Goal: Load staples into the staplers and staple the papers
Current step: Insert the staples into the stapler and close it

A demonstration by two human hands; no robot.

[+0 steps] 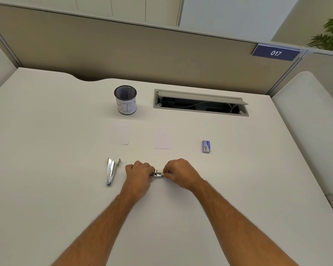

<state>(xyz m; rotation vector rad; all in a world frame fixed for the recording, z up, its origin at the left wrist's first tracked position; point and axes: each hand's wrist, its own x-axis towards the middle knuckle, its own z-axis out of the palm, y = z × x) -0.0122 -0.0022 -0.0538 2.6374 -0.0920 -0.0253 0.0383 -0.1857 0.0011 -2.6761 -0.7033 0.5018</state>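
Surface (46, 150) is matt off-white laminate, smooth, no glare. Open stapler (111, 171) at left is bright polished metal, shiny; the small stapler (158, 174) between both hands looks the same chrome-like metal, w/ glints. Two paper sheets (121, 133) (163, 140) are matt white, nearly lost against the top. Staple box (206, 146) is blue printed card, slight sheen. Cup (125, 99) is dark wire mesh w/ a matt paper label. Partition (123, 54) looks like dull beige cloth.

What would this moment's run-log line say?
left hand: grips small stapler | right hand: pinches its end | second stapler: open, on desk | papers: unstapled
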